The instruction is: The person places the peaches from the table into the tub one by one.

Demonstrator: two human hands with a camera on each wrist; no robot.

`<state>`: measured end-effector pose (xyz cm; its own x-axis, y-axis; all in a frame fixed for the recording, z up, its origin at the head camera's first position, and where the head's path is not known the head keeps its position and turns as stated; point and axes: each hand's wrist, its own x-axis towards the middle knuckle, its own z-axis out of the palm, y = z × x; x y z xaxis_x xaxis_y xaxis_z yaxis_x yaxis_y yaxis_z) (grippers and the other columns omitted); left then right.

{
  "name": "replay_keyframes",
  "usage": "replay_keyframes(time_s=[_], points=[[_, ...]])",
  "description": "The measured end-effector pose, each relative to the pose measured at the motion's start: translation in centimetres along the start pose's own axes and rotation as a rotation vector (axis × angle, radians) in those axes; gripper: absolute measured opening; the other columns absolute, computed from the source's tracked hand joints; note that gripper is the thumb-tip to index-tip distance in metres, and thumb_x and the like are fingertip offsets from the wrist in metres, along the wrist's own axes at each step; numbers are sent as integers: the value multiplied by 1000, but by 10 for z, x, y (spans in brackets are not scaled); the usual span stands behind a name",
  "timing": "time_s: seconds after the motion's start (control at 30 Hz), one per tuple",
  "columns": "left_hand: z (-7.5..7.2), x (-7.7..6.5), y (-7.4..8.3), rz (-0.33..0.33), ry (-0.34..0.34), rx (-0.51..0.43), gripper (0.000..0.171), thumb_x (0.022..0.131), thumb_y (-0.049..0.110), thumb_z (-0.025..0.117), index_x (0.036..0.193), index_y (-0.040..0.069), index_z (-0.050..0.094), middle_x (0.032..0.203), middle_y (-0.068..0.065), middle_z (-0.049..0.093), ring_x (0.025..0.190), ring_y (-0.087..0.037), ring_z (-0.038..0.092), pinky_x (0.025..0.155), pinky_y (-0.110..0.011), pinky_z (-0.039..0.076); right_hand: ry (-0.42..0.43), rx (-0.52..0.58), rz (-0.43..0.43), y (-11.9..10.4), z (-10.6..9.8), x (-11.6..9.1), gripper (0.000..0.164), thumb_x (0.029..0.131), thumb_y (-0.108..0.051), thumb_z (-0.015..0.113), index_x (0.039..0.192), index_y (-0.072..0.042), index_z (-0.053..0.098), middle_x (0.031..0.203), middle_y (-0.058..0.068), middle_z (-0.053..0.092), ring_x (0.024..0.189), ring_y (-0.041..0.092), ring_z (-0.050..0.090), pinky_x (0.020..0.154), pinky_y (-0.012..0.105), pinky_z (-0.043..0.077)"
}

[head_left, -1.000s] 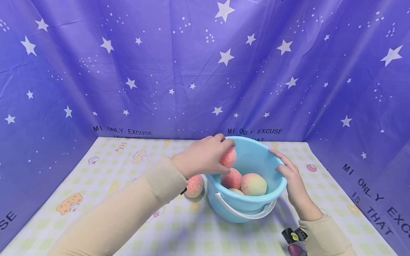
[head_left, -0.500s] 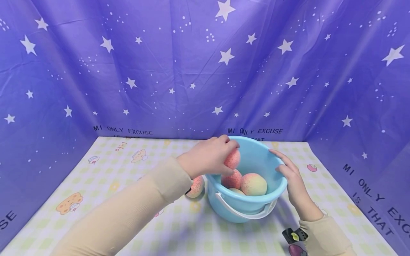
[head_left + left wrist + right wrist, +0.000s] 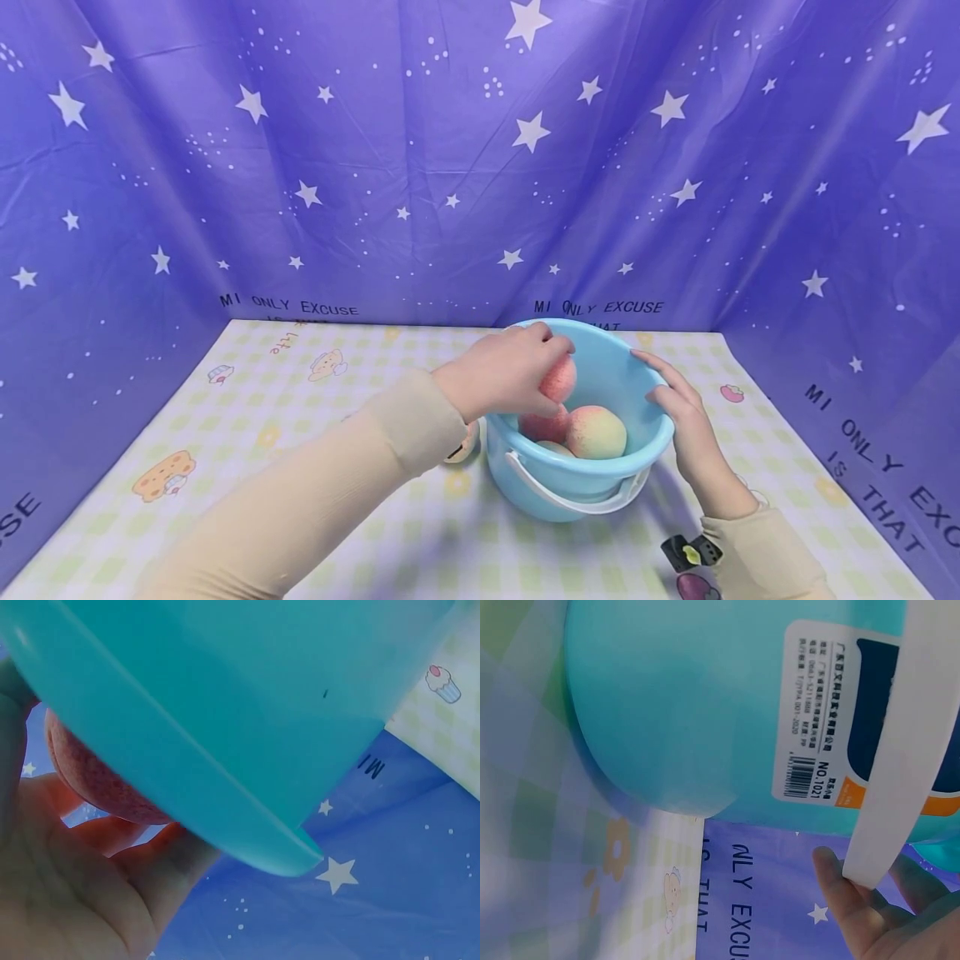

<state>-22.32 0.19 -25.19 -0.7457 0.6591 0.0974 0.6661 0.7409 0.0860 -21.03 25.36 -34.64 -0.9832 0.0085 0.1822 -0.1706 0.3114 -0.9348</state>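
Note:
In the head view my left hand (image 3: 504,367) grips a pink speckled peach (image 3: 559,380) just inside the left rim of a light-blue bucket (image 3: 525,492). The left wrist view shows fingers round the same peach (image 3: 101,784), partly hidden by the bucket's rim. My right hand (image 3: 693,437) holds the bucket's right rim with curled fingers. Inside lie a red peach (image 3: 542,427), a yellow-pink peach (image 3: 597,432) and a mostly hidden pale one (image 3: 555,448). Outside, to the bucket's left, another peach (image 3: 467,447) is largely covered by my left wrist.
The bucket's white handle (image 3: 570,503) hangs down its front. A checked cloth with printed cartoons (image 3: 247,500) covers the table. Purple star-patterned curtains (image 3: 420,167) enclose the back and both sides. A labelled sticker (image 3: 810,712) shows on the bucket's side.
My left hand has moved a little to the right and slightly down with its peach, further over the bucket's opening. The right hand and bucket have stayed in place.

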Motion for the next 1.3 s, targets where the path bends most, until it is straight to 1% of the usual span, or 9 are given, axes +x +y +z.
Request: replay_keyframes(time_s=[0.17,0.4,0.5,0.67,0.83,0.93,1.03,1.17,1.3], points=[[6,2,1,8,13,10,61,79,45,76,131,22,55,120,-1,58,100,-17,59,78,-32,53,1,10,-8,2,-1,1,61,89,-8,39,148,-21,46,147,-6,42,113,3,49,85,16,44],[9,4,4,29,33,56,62,82,46,74,136,22,53,125,-3,58,104,-19,61,88,-31,52,6,-3,-8,-2,0,0,62,89,-7,38,149,-20,46,147,-7,42,112,3,48,84,17,44],[11,6,5,41,40,71,62,82,45,74,136,21,53,125,-3,58,103,-20,62,89,-31,52,6,-2,-7,-2,0,0,62,89,-8,38,149,-20,46,147,-7,43,112,3,48,84,17,45],[13,6,5,42,40,78,61,83,45,73,136,21,53,124,-3,58,101,-20,61,87,-32,52,3,-3,-4,-1,0,-1,62,89,-8,38,149,-20,45,145,-7,43,110,4,49,84,17,45],[15,5,6,40,29,62,57,86,42,69,136,21,54,124,-4,58,100,-21,58,84,-31,52,8,1,-4,-1,0,-1,62,88,-7,38,149,-20,46,143,-11,44,110,4,49,83,18,45],[16,5,5,42,33,61,58,87,41,68,139,20,53,127,-4,58,103,-21,59,87,-32,51,8,4,-3,0,0,0,62,88,-7,37,149,-20,45,143,-12,44,110,3,49,84,17,45],[14,6,5,43,41,64,62,86,45,70,140,20,52,129,-4,59,107,-21,59,93,-32,50,9,7,3,0,0,1,62,88,-8,37,149,-20,45,144,-10,42,111,4,48,84,17,44],[11,5,4,16,23,49,66,85,49,71,141,22,50,132,-3,57,113,-20,58,91,-34,52,13,7,9,0,0,2,62,88,-7,37,149,-18,44,146,-6,41,111,4,47,84,17,44],[7,3,1,-20,7,34,67,85,50,71,143,24,49,136,-2,55,116,-20,57,86,-36,54,15,8,10,0,0,3,63,88,-7,37,149,-18,44,147,-5,41,112,4,47,85,16,44]])
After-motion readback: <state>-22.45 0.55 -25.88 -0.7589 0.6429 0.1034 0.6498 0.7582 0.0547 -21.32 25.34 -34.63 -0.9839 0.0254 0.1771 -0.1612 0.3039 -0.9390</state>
